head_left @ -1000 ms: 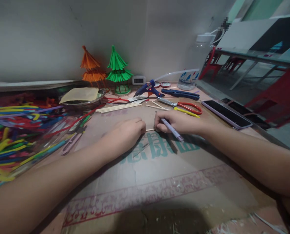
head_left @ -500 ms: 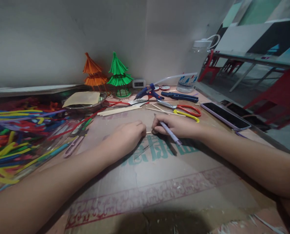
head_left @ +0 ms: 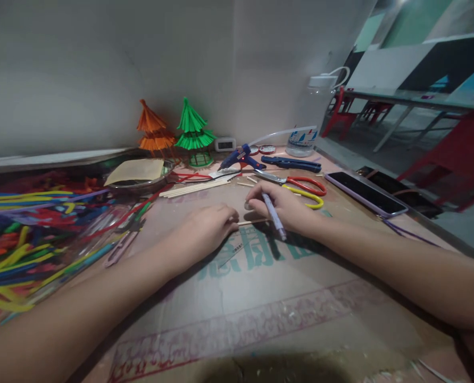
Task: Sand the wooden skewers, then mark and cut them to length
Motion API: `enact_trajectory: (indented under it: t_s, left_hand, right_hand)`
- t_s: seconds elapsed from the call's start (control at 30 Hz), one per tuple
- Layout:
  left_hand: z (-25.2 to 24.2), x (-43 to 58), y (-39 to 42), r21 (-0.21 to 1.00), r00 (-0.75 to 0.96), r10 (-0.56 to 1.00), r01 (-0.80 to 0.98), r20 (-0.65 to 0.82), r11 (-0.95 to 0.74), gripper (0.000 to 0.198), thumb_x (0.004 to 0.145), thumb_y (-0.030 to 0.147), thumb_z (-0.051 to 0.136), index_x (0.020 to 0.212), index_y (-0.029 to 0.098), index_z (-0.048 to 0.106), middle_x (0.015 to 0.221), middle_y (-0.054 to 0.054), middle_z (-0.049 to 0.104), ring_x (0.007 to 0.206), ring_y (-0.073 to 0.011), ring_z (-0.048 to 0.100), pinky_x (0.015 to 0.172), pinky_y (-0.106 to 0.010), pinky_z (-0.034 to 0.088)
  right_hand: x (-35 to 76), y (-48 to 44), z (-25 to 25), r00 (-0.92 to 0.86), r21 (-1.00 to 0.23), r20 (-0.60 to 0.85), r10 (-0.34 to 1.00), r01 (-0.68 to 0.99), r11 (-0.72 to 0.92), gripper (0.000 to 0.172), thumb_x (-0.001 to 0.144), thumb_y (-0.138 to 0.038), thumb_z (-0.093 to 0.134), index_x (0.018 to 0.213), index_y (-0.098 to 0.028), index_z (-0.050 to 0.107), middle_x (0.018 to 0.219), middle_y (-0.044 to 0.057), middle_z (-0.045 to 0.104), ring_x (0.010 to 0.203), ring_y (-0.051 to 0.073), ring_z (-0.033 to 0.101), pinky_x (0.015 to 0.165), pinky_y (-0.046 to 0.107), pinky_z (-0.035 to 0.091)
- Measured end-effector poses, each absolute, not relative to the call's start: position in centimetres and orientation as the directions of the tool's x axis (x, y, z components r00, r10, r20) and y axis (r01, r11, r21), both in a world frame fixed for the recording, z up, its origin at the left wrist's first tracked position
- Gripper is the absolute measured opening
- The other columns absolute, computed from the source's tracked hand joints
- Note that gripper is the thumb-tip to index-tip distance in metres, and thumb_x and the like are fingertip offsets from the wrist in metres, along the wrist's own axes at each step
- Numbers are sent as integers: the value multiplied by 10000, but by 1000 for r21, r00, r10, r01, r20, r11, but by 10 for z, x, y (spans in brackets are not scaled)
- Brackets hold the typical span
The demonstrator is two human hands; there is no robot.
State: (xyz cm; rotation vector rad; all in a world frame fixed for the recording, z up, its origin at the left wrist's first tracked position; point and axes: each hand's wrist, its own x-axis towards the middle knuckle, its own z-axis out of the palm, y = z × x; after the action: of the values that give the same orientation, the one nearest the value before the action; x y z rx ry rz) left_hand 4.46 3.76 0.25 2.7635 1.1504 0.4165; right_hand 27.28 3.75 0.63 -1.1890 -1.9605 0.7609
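Observation:
My left hand (head_left: 208, 229) rests on the printed cardboard (head_left: 237, 298), its fingers closed on one end of a thin wooden stick (head_left: 250, 222). A ruler-like clear strip (head_left: 232, 255) lies just below that hand. In my right hand (head_left: 279, 205) is a pale purple pen (head_left: 274, 218), its back end leaning toward me; the fingers hide its tip. The stick's other end runs under the right hand. Behind the hands, several pale sticks (head_left: 197, 187) lie side by side, and scissors (head_left: 304, 186) with red and yellow handles lie beyond my right wrist.
Bundles of coloured pipe cleaners (head_left: 29, 229) fill the left side. A metal bowl (head_left: 141, 183), an orange tree (head_left: 154, 130), a green tree (head_left: 192, 130), a blue glue gun (head_left: 239, 157), dark blue pliers (head_left: 292, 163) and a water bottle (head_left: 302, 141) stand or lie behind. A phone (head_left: 364, 194) lies right.
My right hand has lifted slightly off the stick with the pen, so more of the stick shows between the hands. The left hand stays on the stick. The camera view has shifted slightly.

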Motion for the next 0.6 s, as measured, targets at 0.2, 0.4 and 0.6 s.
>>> enact_trajectory:
  t_s: [0.2, 0.4, 0.6]
  left_hand:
    - [13, 49, 30, 277, 626, 724, 670, 288, -689, 325, 974, 470, 628, 1174, 214, 652, 981, -21, 759, 814, -171, 689, 705, -260, 506]
    - [31, 40, 22, 72, 624, 748, 755, 225, -652, 337, 983, 514, 559, 1022, 216, 713, 996, -55, 756, 932, -217, 684, 809, -299, 489]
    - [63, -53, 47, -101, 328, 931, 944, 161, -315, 409, 952, 497, 524, 945, 158, 752, 892, -122, 779, 754, -239, 691, 649, -287, 451]
  right_hand:
    - [255, 18, 14, -381, -801, 271, 884, 421, 427, 178, 878, -348, 625, 905, -233, 493, 704, -56, 507, 601, 122, 451, 542, 242, 362]
    - [256, 11, 16, -424, -772, 238, 874, 462, 435, 196, 894, -392, 603, 869, -236, 486, 684, -45, 511, 590, 136, 452, 541, 254, 357]
    - [275, 27, 28, -468, -525, 212, 858, 686, 504, 154, 913, -375, 599, 885, -238, 535, 779, 12, 629, 674, 183, 560, 621, 290, 397]
